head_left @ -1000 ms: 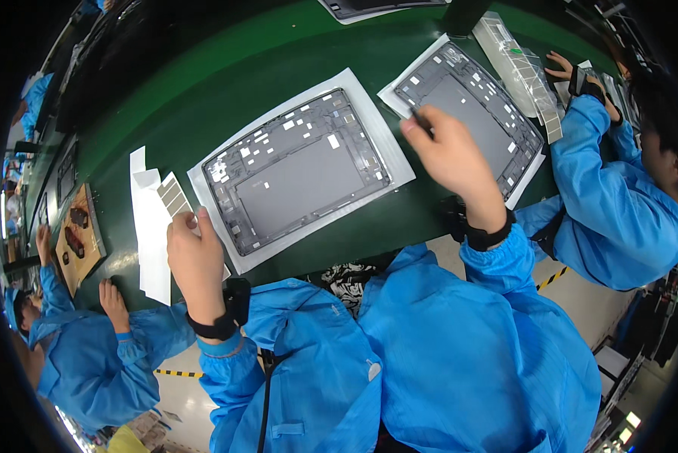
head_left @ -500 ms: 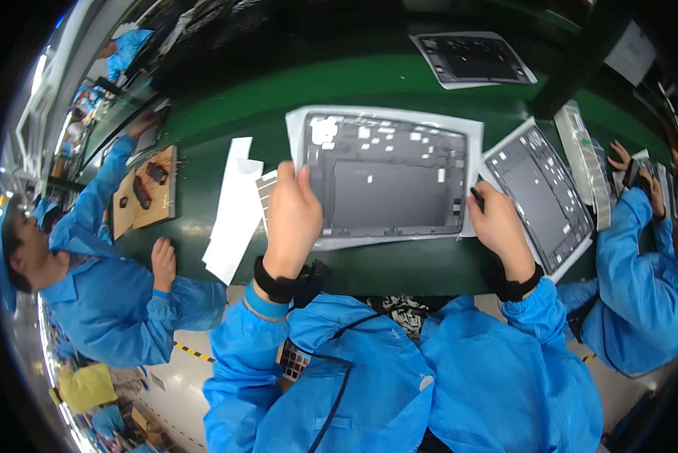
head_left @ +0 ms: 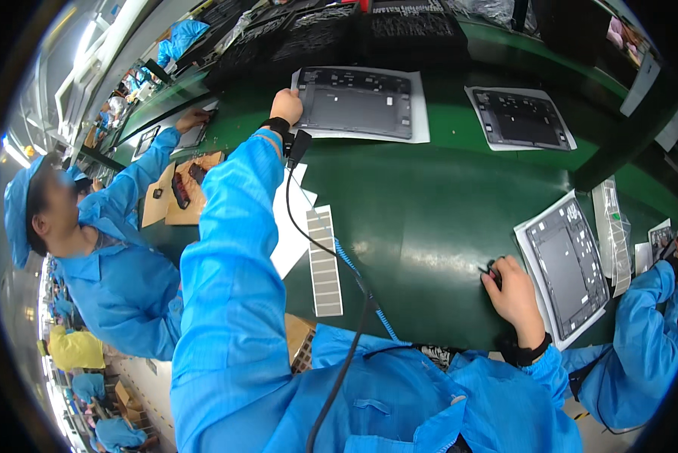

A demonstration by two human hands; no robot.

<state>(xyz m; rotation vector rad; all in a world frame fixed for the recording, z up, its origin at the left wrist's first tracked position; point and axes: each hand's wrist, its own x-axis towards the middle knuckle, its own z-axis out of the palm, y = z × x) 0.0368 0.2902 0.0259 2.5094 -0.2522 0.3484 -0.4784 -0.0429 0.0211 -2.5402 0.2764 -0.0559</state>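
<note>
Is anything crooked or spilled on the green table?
Nothing looks spilled. The dark panel near the right hand looks crooked: it's turned at an angle to the far panel at the left hand.

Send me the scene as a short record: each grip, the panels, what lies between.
Left grip: at the far gray panel's left edge
Right grip: pinching a small dark tool
Right of it: near gray panel on a white sheet
Far right: darker panel, also on white
Between: white paper, card with gray rectangles
Surface: green table
</note>
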